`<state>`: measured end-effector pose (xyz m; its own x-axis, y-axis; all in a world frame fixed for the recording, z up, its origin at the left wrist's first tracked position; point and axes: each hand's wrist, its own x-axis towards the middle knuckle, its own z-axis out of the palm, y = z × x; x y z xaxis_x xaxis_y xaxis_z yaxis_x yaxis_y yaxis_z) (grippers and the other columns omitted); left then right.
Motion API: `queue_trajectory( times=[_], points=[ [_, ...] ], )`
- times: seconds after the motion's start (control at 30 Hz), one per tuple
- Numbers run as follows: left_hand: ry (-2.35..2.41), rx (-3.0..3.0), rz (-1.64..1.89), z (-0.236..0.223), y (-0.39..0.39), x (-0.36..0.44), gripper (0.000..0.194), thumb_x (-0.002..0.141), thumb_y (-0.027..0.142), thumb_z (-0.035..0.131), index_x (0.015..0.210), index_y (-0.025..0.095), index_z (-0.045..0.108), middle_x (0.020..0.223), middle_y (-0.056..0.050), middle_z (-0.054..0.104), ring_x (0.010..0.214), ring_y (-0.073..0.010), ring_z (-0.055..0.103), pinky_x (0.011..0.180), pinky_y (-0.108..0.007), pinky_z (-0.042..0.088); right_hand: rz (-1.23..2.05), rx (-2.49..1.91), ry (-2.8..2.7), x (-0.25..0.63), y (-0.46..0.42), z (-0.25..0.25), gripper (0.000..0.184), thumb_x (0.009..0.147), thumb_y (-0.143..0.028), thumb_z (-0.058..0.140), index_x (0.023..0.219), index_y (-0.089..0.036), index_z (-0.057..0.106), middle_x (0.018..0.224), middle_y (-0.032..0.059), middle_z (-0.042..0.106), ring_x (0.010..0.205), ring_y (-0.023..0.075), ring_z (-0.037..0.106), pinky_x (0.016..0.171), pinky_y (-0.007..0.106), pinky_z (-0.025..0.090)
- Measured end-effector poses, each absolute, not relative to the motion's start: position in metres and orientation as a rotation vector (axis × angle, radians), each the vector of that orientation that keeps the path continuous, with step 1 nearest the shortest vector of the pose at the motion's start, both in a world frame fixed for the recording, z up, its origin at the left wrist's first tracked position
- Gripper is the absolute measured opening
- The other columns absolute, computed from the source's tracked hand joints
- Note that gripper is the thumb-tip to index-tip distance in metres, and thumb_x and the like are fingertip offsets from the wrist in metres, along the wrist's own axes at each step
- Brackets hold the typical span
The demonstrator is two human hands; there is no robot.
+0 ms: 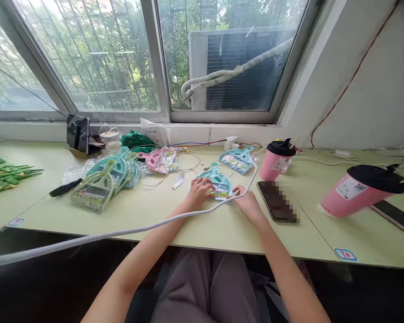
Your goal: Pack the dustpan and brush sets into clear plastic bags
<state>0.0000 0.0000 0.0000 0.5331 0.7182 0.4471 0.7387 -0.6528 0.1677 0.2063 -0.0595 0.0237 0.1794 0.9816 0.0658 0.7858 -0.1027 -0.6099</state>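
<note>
A light-blue mini dustpan and brush set (218, 180) in clear wrapping lies flat on the table in front of me, its handle pointing away. My left hand (199, 194) grips its left side, with bent fingers over the printed label. At the lower right corner, my right hand (248, 205) has thumb and fingers closed on the edge; a white cable passing in front partly hides those fingertips. Another blue dustpan set (238, 159) lies behind, to the right. A pink dustpan set (159, 159) and a pile of green and blue sets (109, 177) are to the left.
A white cable (148, 229) crosses before my arms. To the right are a phone (276, 202) and two pink cups (276, 161) with black lids. At left lie a black-handled tool (65, 187), green stems (8, 177) and a propped-up tablet (78, 133). Thin wires run behind.
</note>
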Motion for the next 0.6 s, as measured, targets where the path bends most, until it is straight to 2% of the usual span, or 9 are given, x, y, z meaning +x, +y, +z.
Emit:
queue_trajectory(
  times=[0.13,0.23,0.4,0.53,0.6],
  points=[
    [-1.062,-2.869,-0.767,0.002,0.005,0.012,0.043,0.09,0.047,0.054,0.128,0.027,0.055,0.141,-0.004,0.052,0.135,-0.0213,0.041,0.112,-0.039,0.031,0.346,-2.036,-1.668,0.207,-0.064,0.028,0.016,0.077,-0.035,0.067,0.078,-0.02,0.061,0.078,0.0035,0.068,0.072,0.0182,0.061,0.056,0.026,0.03],
    [-0.967,-2.994,-0.612,0.0,0.012,0.024,0.058,0.093,0.054,0.044,0.142,0.023,0.041,0.147,-0.006,0.046,0.141,-0.0214,0.033,0.116,-0.039,0.025,0.18,-2.049,-1.696,0.206,-0.066,0.029,0.012,0.079,-0.032,0.066,0.078,-0.021,0.06,0.085,0.0043,0.068,0.072,0.0185,0.062,0.055,0.027,0.029],
    [-1.057,-3.029,-0.445,-0.003,0.015,0.035,0.065,0.093,0.06,0.036,0.147,0.024,0.034,0.153,-0.006,0.036,0.142,-0.0233,0.03,0.117,-0.042,0.019,-0.026,-2.012,-1.707,0.208,-0.065,0.023,0.01,0.082,-0.029,0.061,0.075,-0.022,0.06,0.086,0.0055,0.068,0.074,0.0198,0.061,0.058,0.029,0.029],
    [-1.138,-3.03,-0.458,-0.001,0.008,0.033,0.067,0.091,0.062,0.038,0.148,0.027,0.03,0.154,-0.004,0.034,0.144,-0.0227,0.025,0.118,-0.043,0.015,-0.062,-1.865,-1.717,0.213,-0.058,0.013,0.018,0.084,-0.035,0.057,0.073,-0.021,0.06,0.086,0.0064,0.069,0.088,0.0243,0.061,0.072,0.033,0.033],
    [-1.166,-3.025,-0.482,0.002,0.005,0.032,0.066,0.09,0.061,0.04,0.147,0.028,0.033,0.153,-0.003,0.035,0.144,-0.0223,0.025,0.118,-0.043,0.015,0.016,-1.831,-1.687,0.214,-0.054,0.012,0.022,0.083,-0.04,0.056,0.071,-0.021,0.06,0.084,0.0055,0.07,0.088,0.0249,0.061,0.078,0.036,0.033]
  ],
)
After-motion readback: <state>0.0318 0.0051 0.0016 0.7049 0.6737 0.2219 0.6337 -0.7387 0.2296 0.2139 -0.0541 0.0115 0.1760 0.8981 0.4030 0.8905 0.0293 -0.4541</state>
